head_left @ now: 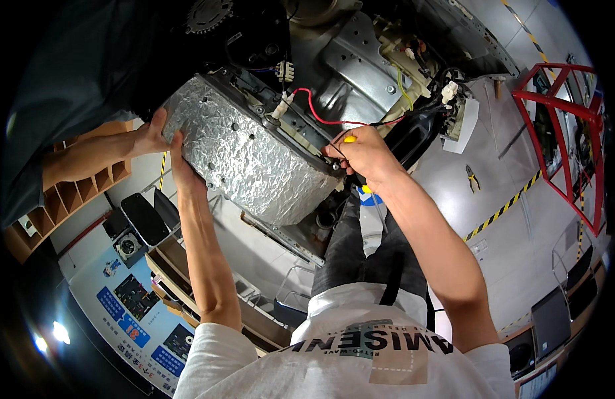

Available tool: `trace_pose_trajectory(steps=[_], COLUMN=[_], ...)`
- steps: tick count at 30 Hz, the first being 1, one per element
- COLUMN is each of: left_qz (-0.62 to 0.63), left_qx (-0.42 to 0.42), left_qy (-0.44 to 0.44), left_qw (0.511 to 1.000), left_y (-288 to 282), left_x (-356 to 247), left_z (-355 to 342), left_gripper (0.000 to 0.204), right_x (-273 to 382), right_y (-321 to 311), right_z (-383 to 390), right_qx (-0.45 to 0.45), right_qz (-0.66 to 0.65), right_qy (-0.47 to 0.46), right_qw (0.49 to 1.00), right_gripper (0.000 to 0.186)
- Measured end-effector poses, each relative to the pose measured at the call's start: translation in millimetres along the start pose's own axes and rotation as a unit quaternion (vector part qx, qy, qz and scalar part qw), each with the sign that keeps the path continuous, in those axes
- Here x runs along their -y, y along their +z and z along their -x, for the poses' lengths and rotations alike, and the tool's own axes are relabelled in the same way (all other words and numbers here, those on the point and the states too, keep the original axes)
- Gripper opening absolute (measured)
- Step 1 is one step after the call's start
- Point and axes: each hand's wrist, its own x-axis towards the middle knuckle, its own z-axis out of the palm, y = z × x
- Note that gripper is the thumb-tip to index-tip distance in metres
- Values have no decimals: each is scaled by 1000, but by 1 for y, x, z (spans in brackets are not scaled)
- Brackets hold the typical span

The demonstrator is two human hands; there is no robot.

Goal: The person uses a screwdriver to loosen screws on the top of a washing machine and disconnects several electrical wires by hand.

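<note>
The foil-covered housing (244, 153) sits tilted beneath the open machine, its crumpled silver face toward the person. At its left edge, the person's left hand (184, 167) lies against the foil; most of the fingers are hidden, so I cannot tell whether they grip. Just beyond that, on the same edge, is a co-worker's hand (151, 138). By the housing's right end, the person's right hand (367, 154) is closed around a yellow-handled tool (350, 139), partly covered by the fingers. Along the housing's upper rim stands a white connector (281, 106), with a red wire (313, 110) running rightward from it. Above the housing is a silver metal plate (361, 70). Well to its right, pliers (473, 178) lie on the floor (447, 193), and farther out stands a red frame (553, 104).
</note>
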Motion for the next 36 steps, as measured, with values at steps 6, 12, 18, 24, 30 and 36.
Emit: trace_pose_trajectory(steps=[6, 12, 18, 24, 30, 36], left_qz=[-34, -26, 10, 7, -45, -45], left_qx=[-2, -8, 43, 24, -28, -29], left_qy=[3, -5, -5, 0, 24, 19], left_qw=[999, 1000, 999, 1000, 998, 998], left_y=[6, -2, -5, -8, 7, 12], left_x=[-1, -1, -2, -2, -3, -4], left_z=[3, -1, 0, 0, 10, 10], left_gripper=[64, 63, 55, 47, 47, 49], right_x=[-2, -4, -5, -12, -6, -13], right_y=[1, 3, 0, -8, -10, -8], right_z=[1, 0, -2, -2, 1, -5], right_qx=[-3, -12, 3, 22, 47, 57], right_qz=[-51, -73, -36, 9, 11, 32], right_qy=[3, 0, -11, -13, 13, -9], right_qw=[999, 997, 999, 1000, 999, 998], right_gripper=[11, 11, 10, 22, 36, 34])
